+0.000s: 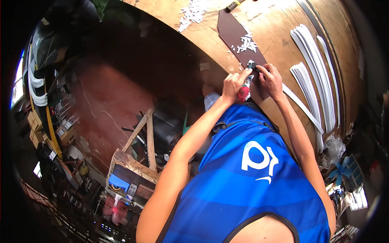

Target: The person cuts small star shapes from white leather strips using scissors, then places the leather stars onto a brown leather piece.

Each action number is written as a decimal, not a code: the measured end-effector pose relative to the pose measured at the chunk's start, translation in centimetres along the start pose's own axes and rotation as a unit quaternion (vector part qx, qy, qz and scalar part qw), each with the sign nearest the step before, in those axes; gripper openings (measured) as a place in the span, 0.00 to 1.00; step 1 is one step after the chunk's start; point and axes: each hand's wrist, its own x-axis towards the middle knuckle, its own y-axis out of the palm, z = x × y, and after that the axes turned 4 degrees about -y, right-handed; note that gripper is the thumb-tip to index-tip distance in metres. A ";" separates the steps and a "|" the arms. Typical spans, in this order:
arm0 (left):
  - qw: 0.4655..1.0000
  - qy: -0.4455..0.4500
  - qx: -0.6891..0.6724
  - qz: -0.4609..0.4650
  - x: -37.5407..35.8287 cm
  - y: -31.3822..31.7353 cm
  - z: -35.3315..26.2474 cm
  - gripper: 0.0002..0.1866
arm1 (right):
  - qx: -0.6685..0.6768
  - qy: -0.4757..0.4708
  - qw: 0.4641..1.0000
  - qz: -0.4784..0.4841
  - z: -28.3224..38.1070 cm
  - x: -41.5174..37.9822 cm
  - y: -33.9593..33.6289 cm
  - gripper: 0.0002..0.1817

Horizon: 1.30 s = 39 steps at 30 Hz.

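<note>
My left hand is closed, with its fingertips at a small dark greenish piece over a dark brown board. Just beneath its fingers shows a red-wrapped end of something with a whitish, crumpled part. My right hand is closed too, thumb and index finger pinched around a small dark piece close to the left fingertips; I cannot make out what kind of thing it is. White triangular cuttings lie on the board, a few of them right ahead of my fingers.
More white cuttings lie on the wooden table at the far left, by a dark cylindrical tool. Stacked white strips and a shorter bundle fill its right side. Below left stands a wooden stand.
</note>
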 end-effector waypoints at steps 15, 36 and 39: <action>0.999 0.026 -0.009 0.041 2.8 -3.1 0.6 0.17 | -0.005 0.004 0.994 -0.105 2.1 0.8 2.9 0.06; 0.969 0.137 -0.055 0.200 8.4 -6.2 3.2 0.20 | -0.021 0.046 0.992 -0.120 3.1 0.1 3.6 0.10; 0.953 0.185 -0.049 0.237 9.6 -6.0 3.7 0.21 | -0.029 0.046 0.989 -0.134 3.1 0.2 3.9 0.11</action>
